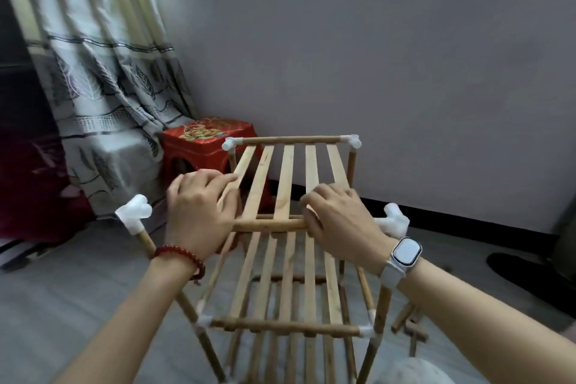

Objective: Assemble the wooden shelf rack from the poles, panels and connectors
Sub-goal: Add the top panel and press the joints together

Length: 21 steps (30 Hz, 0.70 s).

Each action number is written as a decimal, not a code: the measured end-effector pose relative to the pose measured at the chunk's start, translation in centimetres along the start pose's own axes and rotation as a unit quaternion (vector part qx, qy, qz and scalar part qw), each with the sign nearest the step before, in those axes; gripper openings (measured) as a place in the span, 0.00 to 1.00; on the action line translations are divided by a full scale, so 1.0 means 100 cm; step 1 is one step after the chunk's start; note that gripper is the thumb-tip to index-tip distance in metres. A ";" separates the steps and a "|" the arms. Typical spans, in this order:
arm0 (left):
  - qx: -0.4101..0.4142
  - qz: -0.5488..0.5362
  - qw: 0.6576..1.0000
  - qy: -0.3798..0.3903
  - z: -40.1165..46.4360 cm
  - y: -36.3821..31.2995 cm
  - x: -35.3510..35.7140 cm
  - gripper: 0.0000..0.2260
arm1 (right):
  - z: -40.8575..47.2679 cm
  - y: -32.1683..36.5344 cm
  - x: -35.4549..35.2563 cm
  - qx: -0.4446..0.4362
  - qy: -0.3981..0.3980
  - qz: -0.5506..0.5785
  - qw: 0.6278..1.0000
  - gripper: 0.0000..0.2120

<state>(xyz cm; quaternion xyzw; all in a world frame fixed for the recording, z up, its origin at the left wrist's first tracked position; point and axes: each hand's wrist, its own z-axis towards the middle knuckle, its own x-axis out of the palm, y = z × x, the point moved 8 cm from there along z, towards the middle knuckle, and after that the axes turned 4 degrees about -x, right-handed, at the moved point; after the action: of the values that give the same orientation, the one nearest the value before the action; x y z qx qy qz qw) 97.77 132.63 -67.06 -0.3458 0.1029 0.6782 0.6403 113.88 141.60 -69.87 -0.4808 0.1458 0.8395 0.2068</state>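
Observation:
A partly built wooden shelf rack (pixel 290 327) stands on the floor below me, with slatted tiers joined by white connectors. The top slatted panel (pixel 286 178) has its far rail in two white connectors (pixel 353 141). My left hand (pixel 199 212) and my right hand (pixel 339 221) both grip the panel's near round rail (pixel 268 224), one at each end. That rail hangs between two free white connectors, one at the left (pixel 134 215) and one at the right (pixel 393 223), each on top of an upright pole. The rail's ends are hidden under my hands.
A red plastic stool (pixel 205 143) stands behind the rack by a patterned curtain (pixel 103 97). The grey wall (pixel 405 87) is close behind. Loose wooden pieces (pixel 411 326) lie on the floor at the right. A dark shoe (pixel 514 265) is at the far right.

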 end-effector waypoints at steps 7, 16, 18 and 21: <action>-0.362 -0.032 0.931 0.047 -0.018 0.156 -0.034 0.15 | 0.054 0.112 0.057 -0.153 0.067 -0.033 0.985 0.17; -0.342 -0.323 0.872 0.135 -0.027 0.136 0.022 0.18 | 0.087 0.138 0.070 -0.104 0.070 0.041 0.991 0.11; -0.333 -0.346 0.869 0.119 -0.030 0.133 0.027 0.18 | 0.086 0.135 0.066 -0.102 0.065 0.048 0.992 0.11; -0.328 -0.355 0.871 0.091 -0.028 0.137 0.029 0.17 | 0.080 0.134 0.063 -0.108 0.052 0.032 0.992 0.10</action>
<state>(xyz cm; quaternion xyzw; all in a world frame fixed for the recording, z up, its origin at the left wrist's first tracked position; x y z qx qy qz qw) 85.97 131.14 -75.07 -0.6091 -0.1976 0.3657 0.6755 98.54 134.76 -70.74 -0.5386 0.0800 0.8304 0.1182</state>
